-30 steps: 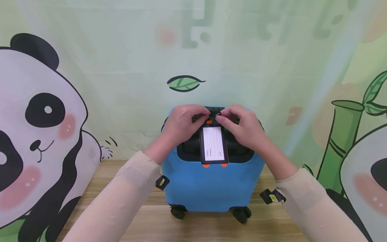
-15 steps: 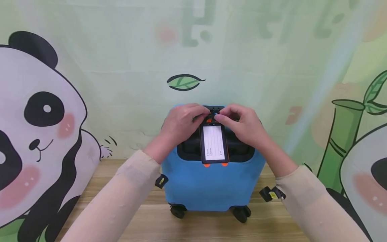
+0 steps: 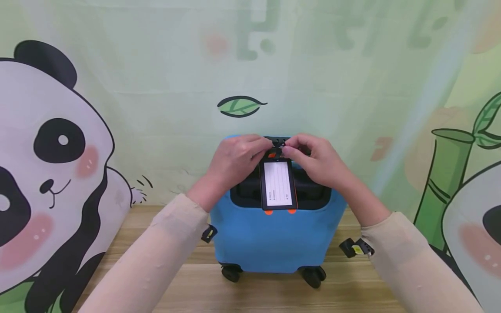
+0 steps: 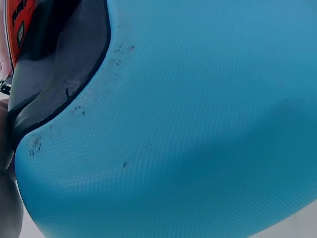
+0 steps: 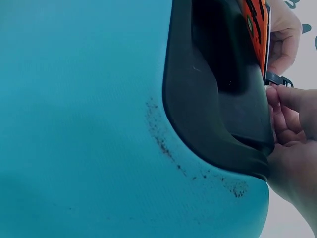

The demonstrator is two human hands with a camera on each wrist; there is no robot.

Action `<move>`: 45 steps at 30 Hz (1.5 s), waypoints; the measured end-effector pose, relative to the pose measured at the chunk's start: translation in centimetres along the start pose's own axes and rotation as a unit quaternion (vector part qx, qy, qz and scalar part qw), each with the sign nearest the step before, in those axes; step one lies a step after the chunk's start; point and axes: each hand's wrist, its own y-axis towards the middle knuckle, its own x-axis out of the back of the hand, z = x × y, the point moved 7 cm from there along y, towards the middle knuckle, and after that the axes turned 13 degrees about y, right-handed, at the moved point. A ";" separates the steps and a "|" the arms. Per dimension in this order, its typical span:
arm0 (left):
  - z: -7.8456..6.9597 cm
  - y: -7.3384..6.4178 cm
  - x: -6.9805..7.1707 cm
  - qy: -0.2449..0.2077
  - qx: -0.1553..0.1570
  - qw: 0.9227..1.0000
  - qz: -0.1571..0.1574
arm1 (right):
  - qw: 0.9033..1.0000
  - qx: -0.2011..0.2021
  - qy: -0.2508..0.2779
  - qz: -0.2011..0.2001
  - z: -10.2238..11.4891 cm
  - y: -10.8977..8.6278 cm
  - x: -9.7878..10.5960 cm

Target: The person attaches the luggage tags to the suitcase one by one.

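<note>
A blue child-size suitcase stands upright with a luggage tag hanging over its black recessed panel. The tag has a white lined card in front; its orange back shows in the right wrist view. At the top of the case, my left hand pinches the tag's black strap from the left. From the right, the thumb and forefinger of my right hand pinch the strap near its small buckle. Fingers partly cover the strap. In the left wrist view, the case's blue shell fills most of the picture.
The case rests on black wheels on a wood-grain surface. Close behind it hangs a pale green backdrop printed with pandas and bamboo. Small black wrist devices sit beside both sleeves.
Both hands stay at the strap, their fingertips shifting only slightly. The strap between them turns a little, and the tag keeps hanging in nearly the same place.
</note>
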 end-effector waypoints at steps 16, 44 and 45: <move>-0.1 -0.1 0.2 -0.003 -0.003 1.000 -0.016 | 1.000 0.003 -0.014 0.009 0.1 0.3 -0.1; -0.5 -0.2 0.6 0.041 -0.034 0.997 -0.047 | 1.000 -0.001 0.009 0.013 -0.4 0.3 0.3; -0.6 -0.2 0.6 0.043 -0.035 0.997 -0.048 | 1.000 -0.001 0.007 0.013 -0.4 0.3 0.3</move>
